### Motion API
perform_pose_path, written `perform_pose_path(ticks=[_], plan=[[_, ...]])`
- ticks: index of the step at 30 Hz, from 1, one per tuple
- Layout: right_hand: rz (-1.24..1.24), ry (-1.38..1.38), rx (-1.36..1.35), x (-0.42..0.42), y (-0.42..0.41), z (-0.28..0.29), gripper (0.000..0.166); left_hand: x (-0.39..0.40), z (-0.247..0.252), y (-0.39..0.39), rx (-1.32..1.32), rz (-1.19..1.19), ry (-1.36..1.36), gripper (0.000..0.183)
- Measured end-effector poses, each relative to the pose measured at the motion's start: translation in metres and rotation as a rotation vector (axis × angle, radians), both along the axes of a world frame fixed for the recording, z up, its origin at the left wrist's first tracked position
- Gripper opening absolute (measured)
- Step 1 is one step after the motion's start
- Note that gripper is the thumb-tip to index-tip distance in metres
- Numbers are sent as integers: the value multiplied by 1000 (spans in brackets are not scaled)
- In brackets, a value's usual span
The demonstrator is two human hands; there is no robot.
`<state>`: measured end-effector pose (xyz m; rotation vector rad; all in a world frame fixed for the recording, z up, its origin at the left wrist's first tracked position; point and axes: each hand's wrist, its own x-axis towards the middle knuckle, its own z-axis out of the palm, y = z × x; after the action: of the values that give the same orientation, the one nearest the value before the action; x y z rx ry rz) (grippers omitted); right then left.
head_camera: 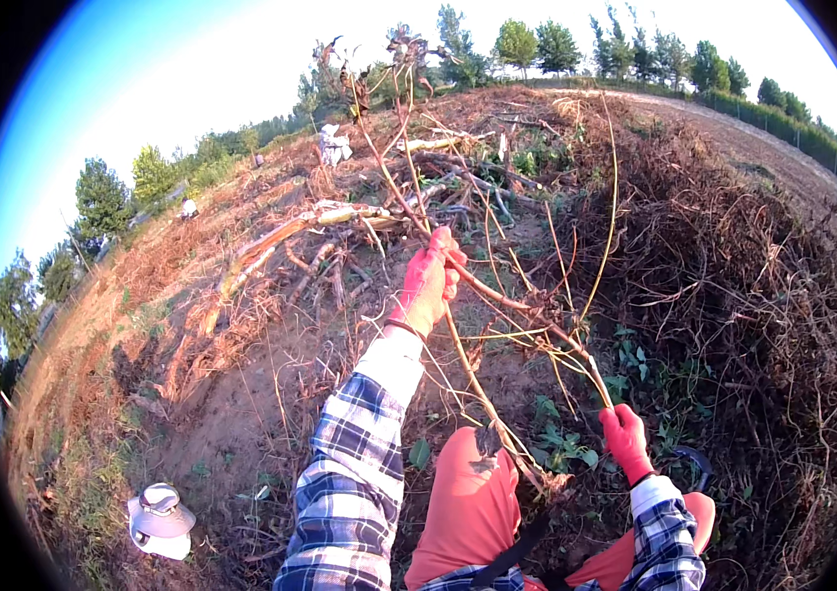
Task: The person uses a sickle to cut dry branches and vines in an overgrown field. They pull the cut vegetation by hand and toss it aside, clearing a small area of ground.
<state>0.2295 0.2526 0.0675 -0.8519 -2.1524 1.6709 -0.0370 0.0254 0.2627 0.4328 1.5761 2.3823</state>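
Observation:
My left hand (429, 284), in a red glove, grips a woody branched stem (507, 301) in front of me. The stem carries dry curled leaves at its far top and slants down to my right hand (625, 442). That hand, also red-gloved, is closed around the stem's lower, paler end. A second thin stem (476, 388) runs from beneath my left hand down past my knee to a frayed base (555, 482). Beside my right wrist a dark curved blade-like thing (698, 465) lies low among the plants; its handle is hidden.
A heap of dry vines (729, 295) rises on the right. Ahead lie a long split log (278, 240) and piled branches (463, 173). A wide-brimmed hat with white cloth (161, 513) is at lower left. One person (333, 145) is farther off, near a distant pale figure (189, 208).

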Motion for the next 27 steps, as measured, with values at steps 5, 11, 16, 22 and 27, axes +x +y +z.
perform_pose_path(ticks=[5,11,16,22,27], plan=[[-88,402,64,-18,2,-15,24,-35,-2,-93,-200,316,149,24],[-396,376,-90,27,39,-73,30,3,-22,-311,-1002,742,559,43],[-471,214,-144,42,10,-75,35,105,-114,-492,-1042,805,473,37],[-513,138,-116,35,-14,-86,35,199,-306,-566,-1584,633,231,44],[-515,112,-52,37,-40,-89,33,176,-424,-528,-1856,365,-146,39]])
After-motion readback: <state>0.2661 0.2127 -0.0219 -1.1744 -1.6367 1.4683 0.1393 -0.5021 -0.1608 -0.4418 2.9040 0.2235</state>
